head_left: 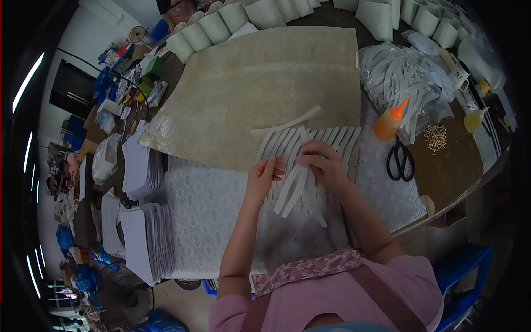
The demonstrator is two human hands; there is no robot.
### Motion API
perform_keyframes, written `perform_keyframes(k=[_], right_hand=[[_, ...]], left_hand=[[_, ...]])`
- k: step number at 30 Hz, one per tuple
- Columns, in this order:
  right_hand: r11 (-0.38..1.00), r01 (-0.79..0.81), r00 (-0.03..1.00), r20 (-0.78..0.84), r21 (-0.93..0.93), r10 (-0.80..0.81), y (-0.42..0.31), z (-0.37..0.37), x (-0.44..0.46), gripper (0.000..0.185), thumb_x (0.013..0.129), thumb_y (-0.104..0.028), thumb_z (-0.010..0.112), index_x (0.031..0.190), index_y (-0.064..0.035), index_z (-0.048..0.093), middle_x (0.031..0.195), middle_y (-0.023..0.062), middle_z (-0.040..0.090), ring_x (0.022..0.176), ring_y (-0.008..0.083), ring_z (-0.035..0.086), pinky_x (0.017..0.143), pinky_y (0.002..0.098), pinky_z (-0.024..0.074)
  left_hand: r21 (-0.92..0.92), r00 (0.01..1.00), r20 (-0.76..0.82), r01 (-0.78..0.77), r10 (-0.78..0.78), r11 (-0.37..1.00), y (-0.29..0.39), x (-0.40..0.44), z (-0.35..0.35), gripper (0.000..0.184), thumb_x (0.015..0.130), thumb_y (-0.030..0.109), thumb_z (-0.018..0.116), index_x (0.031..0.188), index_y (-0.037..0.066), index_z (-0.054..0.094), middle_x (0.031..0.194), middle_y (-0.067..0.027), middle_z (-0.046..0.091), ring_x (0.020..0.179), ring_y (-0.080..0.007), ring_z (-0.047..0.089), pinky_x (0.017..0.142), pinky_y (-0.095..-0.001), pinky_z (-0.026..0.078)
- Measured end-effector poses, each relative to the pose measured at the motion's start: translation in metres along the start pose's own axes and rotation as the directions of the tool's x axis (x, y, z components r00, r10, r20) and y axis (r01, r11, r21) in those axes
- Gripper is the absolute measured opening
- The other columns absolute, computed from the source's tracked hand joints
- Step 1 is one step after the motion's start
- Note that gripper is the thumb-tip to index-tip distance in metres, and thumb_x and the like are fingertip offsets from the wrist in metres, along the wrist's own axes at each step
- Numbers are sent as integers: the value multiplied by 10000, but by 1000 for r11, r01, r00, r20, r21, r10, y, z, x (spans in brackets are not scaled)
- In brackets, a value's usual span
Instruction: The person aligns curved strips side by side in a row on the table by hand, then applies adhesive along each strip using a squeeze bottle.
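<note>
Black-handled scissors (400, 161) lay on the tbl. (204, 216), R side, near a pile of sm. gold-colored pcs. (435, 138). Wht. panels (148, 240) sat stacked at L. 1 blue stool (467, 276) stood lower R; 1 sm. fan (137, 34), bkgd. upper L.

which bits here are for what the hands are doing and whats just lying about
In hand:
- left hand
- right hand, holding pale strips
- strip row

Apparently just lying about:
- orange-tipped bottle
- scissors
- small gold-coloured pieces
- stacked white sheets
</note>
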State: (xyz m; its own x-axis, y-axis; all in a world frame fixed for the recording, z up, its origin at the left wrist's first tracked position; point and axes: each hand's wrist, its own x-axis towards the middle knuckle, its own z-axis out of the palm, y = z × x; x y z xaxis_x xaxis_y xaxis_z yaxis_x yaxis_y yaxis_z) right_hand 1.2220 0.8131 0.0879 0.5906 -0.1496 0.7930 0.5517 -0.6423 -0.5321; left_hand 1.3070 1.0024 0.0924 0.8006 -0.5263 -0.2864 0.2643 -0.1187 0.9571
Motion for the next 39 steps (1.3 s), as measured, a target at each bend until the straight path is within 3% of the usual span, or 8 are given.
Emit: perform_keyframes(k=[4, 7, 13, 19, 22, 28, 31, 39], right_hand=[[985, -128, 975, -199, -113, 104, 3, -13, 3, 362, 649, 151, 622, 920, -81, 685, 959, 72, 613, 935, 271, 618, 767, 328, 510], [888, -387, 802, -383, 249, 458, 10, -8, -10, 193, 855, 84, 578, 1004, -27, 630, 960, 53, 613, 912, 169, 618, 824, 273, 477], [612, -366, 541, -375, 701, 753, 16, -15, -2, 203, 981, -115, 508, 1159, -18, 510, 893, 43, 605, 776, 112, 607, 725, 249, 482], [453, -381, 495, -236, 806, 836, 20, -22, 0, 159, 980, -92, 492, 1113, -7, 507, 829, 57, 609, 722, 123, 608, 689, 255, 480], [415, -374, 517, -186, 829, 836, 20, -19, 1, 140, 978, -88, 492, 1092, -9, 510, 812, 61, 609, 713, 131, 607, 687, 262, 478], [356, -431, 504, -106, 829, 857, 21, -16, -2, 141, 972, -94, 507, 1087, -13, 525, 814, 56, 606, 711, 135, 599, 683, 270, 475], [315, -476, 492, -48, 821, 869, 19, -13, -3, 160, 976, -117, 503, 1100, -19, 530, 800, 53, 599, 707, 137, 596, 672, 265, 470], [90, -450, 461, 144, 889, 876, 2, 3, -5, 253, 1009, -197, 425, 1160, -21, 525, 812, 30, 534, 710, 138, 549, 711, 302, 483]], left_hand=[[599, 925, -96, -241, 367, 764, 3, 32, 5, 199, 938, 186, 570, 1026, 42, 675, 923, -105, 677, 790, -226, 640, 716, -306, 498], [772, 747, 107, -478, 656, 419, 2, 81, 0, 154, 870, 124, 621, 989, 45, 678, 957, -140, 644, 881, -312, 607, 789, -378, 482], [922, 771, 201, -358, 604, 149, 16, 150, 13, 179, 787, 146, 694, 935, 47, 678, 905, -136, 658, 842, -302, 635, 764, -405, 496], [906, 940, 180, -272, 289, 323, 25, 180, 2, 214, 752, 183, 725, 887, 35, 649, 780, -117, 677, 736, -279, 664, 668, -379, 512], [904, 837, 144, -328, 528, 274, 35, 171, -4, 215, 760, 182, 723, 856, 17, 623, 743, -123, 661, 684, -253, 658, 629, -346, 503], [618, 859, -69, -363, 508, 697, 36, 112, -63, 158, 839, 174, 688, 839, 36, 611, 703, -8, 624, 569, -93, 523, 542, -255, 422], [322, 963, -164, -154, 215, 934, 35, 50, -62, 101, 884, 143, 648, 918, 48, 642, 727, 21, 623, 577, -50, 484, 536, -223, 394], [242, 972, -155, -136, 176, 961, -23, -1, -85, 244, 861, 102, 681, 1097, 48, 652, 793, 4, 662, 646, -56, 539, 582, -211, 428]])
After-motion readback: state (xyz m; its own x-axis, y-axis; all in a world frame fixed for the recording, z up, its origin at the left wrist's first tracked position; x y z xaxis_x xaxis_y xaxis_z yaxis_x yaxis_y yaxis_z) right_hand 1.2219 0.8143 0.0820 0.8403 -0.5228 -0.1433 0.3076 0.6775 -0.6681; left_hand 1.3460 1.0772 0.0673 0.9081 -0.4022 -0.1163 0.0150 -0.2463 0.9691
